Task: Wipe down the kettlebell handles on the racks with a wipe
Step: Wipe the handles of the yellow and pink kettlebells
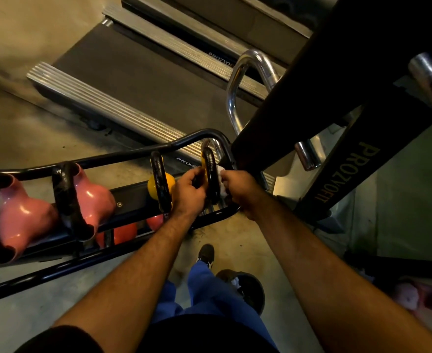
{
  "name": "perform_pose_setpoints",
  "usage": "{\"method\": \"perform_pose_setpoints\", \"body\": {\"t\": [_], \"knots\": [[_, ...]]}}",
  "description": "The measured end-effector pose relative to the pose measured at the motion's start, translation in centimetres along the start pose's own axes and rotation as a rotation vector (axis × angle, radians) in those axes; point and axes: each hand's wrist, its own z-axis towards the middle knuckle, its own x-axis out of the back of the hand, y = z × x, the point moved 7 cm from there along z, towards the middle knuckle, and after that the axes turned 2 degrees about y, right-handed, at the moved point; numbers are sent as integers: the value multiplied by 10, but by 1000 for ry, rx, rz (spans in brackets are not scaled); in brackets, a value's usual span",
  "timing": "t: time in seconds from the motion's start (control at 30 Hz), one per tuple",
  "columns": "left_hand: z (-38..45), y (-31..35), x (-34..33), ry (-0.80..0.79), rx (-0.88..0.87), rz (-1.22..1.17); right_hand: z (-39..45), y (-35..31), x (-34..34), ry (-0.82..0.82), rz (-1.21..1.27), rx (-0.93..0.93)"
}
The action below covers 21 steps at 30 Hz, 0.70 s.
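Four kettlebells sit on the top shelf of the rack (123,155): two pink kettlebells (24,220) (95,202) and two yellow kettlebells (153,187) (204,164), each with a black handle. Two more red ones (125,231) (155,221) show on the shelf below. Two treadmills (138,80) (209,29) stand behind. One white wipe (222,179).

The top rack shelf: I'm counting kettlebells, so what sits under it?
Under the top rack shelf, parts of two or three red-orange kettlebells show on a lower tier. The shelf and the yellow and pink kettlebells above cover the rest, so no full count.
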Motion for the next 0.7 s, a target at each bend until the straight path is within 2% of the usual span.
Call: {"method": "perform_pose_setpoints", "body": {"t": [0.1,0.37,0.53,0.63,0.7], "knots": [[-1,3,-1,-2,-40,19,4,-3,0,3,-41,0],[-1,-1,0,-2,-27,9,2,-11,2,62,-153,158],[-3,1,-2,-9,-19,-17,6,-2,7,233,-262,219],[-2,-1,-1,-16,-24,-31,4,-8,3,140,-195,194],[-1,-3,0,-5,-23,-28,2,-11,-3,17,-29,51]]}}
